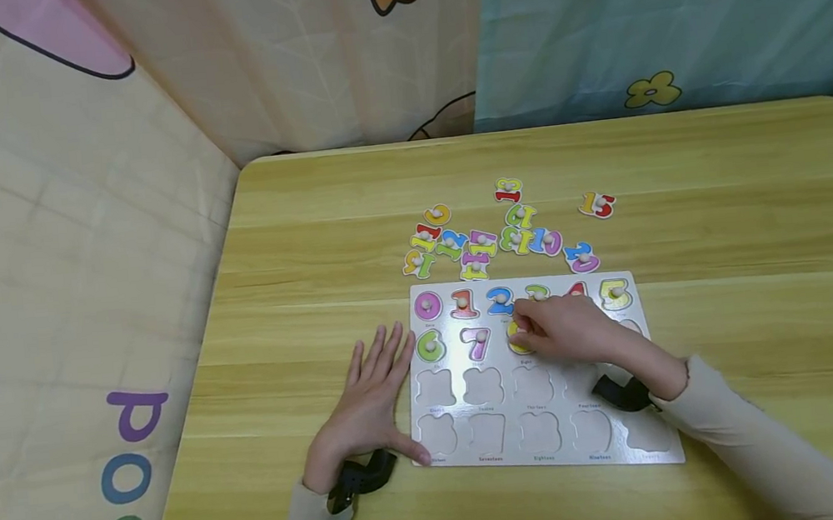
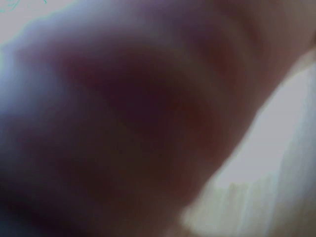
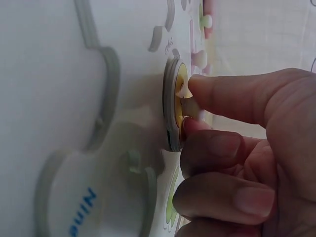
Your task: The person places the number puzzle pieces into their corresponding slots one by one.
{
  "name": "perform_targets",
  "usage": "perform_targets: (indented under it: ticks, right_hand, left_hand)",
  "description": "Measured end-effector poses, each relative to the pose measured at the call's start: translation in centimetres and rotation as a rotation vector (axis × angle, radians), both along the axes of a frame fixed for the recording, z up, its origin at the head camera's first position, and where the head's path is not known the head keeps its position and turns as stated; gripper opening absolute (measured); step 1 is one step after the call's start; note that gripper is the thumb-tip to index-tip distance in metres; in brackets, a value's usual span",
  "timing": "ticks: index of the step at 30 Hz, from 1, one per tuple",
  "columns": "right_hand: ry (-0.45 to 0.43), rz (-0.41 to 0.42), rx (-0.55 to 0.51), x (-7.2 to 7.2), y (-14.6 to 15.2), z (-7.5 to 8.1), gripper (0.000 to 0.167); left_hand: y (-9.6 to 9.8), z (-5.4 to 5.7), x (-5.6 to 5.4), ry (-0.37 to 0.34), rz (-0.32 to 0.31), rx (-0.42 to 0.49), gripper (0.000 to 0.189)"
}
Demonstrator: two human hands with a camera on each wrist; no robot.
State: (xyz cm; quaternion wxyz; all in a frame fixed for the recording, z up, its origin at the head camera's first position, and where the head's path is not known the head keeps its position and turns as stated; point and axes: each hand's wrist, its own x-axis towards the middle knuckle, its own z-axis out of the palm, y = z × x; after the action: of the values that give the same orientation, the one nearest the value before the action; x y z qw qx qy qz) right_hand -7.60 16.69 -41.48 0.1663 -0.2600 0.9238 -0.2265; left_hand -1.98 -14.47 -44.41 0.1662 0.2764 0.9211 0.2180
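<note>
A white number puzzle board (image 1: 557, 466) lies on the wooden table. My right hand (image 1: 577, 328) reaches over it from the right, thumb and finger pinching the knob of a yellow number eight piece (image 3: 178, 84). In the right wrist view, the piece's edge stands out from the board beside the printed "Eight", its other fingers curled below the knob. My left hand (image 1: 370, 407) lies spread along the board's left edge, thumb tip at the lower left corner. The left wrist view is mostly blurred hand. Pieces zero (image 1: 428, 306), one (image 1: 463, 304), two (image 1: 500, 300), six (image 1: 431, 346) and seven (image 1: 477, 343) sit in their slots.
Behind the board lie several loose two-digit pieces, including a fifteen (image 1: 598, 205) and a twenty (image 1: 582, 257). A curved orange piece (image 1: 438, 214) is among them. The board's lower two rows show bare recesses (image 1: 483, 386). A printed curtain (image 1: 337, 58) hangs behind the table.
</note>
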Motion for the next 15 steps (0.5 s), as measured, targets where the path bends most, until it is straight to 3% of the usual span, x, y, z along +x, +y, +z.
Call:
perform_targets:
  ticks: [8, 15]
  right_hand:
    - [-0.048, 0.005, 0.024, 0.15, -0.18, 0.17, 0.026]
    - [-0.022, 0.028, 0.067, -0.01, -0.38, 0.63, 0.027]
  left_hand:
    - [-0.03, 0.01, -0.02, 0.004, -0.003, 0.003, 0.152]
    - [0.0, 0.04, 0.0, 0.002, -0.001, -0.003, 0.153]
